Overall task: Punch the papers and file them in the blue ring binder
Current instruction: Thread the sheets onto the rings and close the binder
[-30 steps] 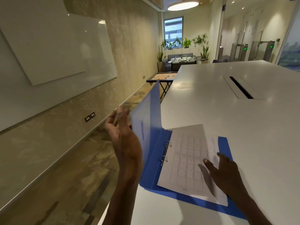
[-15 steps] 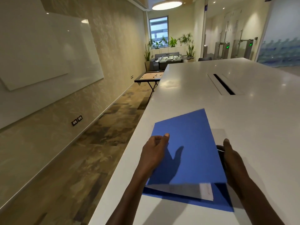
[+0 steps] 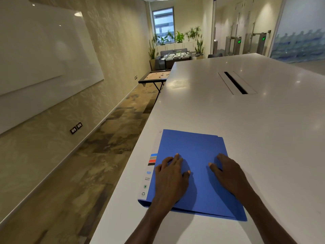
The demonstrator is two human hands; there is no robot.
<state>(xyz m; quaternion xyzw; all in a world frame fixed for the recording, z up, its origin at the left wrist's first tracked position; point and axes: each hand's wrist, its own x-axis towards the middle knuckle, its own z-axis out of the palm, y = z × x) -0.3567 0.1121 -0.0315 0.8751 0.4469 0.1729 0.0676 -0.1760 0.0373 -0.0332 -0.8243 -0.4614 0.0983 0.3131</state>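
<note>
The blue ring binder (image 3: 193, 148) lies closed and flat near the left front edge of the white table (image 3: 228, 111). Its white spine label with coloured stripes faces left. My left hand (image 3: 171, 175) rests flat on the cover near the spine, fingers spread. My right hand (image 3: 228, 173) lies flat on the cover's right half, fingers straight. The papers are hidden inside the binder. No punch is in view.
A dark cable slot (image 3: 235, 82) runs through the table's middle, farther back. The table's left edge drops to a patterned floor (image 3: 88, 164). A small game table (image 3: 154, 76) stands beyond the far corner. A whiteboard (image 3: 44, 59) covers the left wall.
The front cover swung from upright down over the papers and the binder is now shut. Both hands moved onto the cover and lie flat on it.
</note>
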